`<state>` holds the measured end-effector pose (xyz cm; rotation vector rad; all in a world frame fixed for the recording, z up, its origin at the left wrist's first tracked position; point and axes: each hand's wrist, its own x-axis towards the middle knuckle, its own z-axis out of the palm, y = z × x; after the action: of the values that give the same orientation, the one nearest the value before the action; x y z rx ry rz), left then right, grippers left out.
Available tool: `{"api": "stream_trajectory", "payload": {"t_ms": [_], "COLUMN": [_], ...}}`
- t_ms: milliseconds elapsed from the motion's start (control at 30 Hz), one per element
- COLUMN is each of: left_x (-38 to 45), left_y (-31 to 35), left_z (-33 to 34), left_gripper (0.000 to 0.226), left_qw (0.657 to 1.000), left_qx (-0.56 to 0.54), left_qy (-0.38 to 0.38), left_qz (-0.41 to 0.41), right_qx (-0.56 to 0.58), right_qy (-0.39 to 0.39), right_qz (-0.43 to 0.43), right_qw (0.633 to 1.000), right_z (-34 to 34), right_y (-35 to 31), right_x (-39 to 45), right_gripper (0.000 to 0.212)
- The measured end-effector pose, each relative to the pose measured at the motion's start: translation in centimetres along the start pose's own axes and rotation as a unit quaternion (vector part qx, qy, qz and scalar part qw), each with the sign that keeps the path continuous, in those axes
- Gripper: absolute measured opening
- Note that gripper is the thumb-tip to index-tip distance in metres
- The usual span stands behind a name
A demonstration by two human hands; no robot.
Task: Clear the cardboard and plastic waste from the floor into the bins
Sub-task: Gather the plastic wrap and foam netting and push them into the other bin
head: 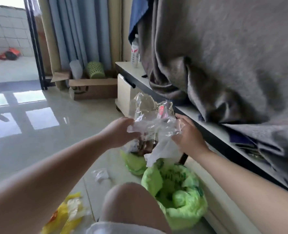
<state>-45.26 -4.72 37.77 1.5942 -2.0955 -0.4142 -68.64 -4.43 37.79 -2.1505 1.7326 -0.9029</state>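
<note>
Head view: a crumpled sheet of clear plastic wrap (152, 115) is held in the air between both hands, above two green-lined waste bins (177, 188) on the tiled floor (55, 149), presumably so it can drop straight in. The left hand (121, 130) and right hand (188, 134) each have their grip closed on an edge. Yellow plastic packaging (65, 215) and a white scrap (100, 173) lie nearby; a brown cardboard box (94, 88) stands well apart.

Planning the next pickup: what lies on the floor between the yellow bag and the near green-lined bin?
In the head view, the person's bare knee sits between the yellow bag and the green-lined bin; a crumpled white scrap lies just beyond.
</note>
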Motion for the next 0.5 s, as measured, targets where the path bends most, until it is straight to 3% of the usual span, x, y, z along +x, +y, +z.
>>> {"api": "stream_trajectory", "payload": {"t_ms": [267, 500], "left_x": [2.2, 2.7], "left_y": [7.4, 4.5], "left_z": [8.4, 17.3], "left_gripper": [0.037, 0.03], "left_qw": [0.98, 0.947], "left_qx": [-0.027, -0.098], "left_qy": [-0.198, -0.299], "left_qz": [0.019, -0.066], "right_qx": [-0.021, 0.064], "right_qy": [-0.034, -0.116], "right_qz": [0.099, 0.232], "right_qw": [0.994, 0.964], "right_z": [-3.4, 3.0], "right_y": [8.4, 12.9], "right_x": [-4.2, -5.2], "right_gripper": [0.049, 0.036]}}
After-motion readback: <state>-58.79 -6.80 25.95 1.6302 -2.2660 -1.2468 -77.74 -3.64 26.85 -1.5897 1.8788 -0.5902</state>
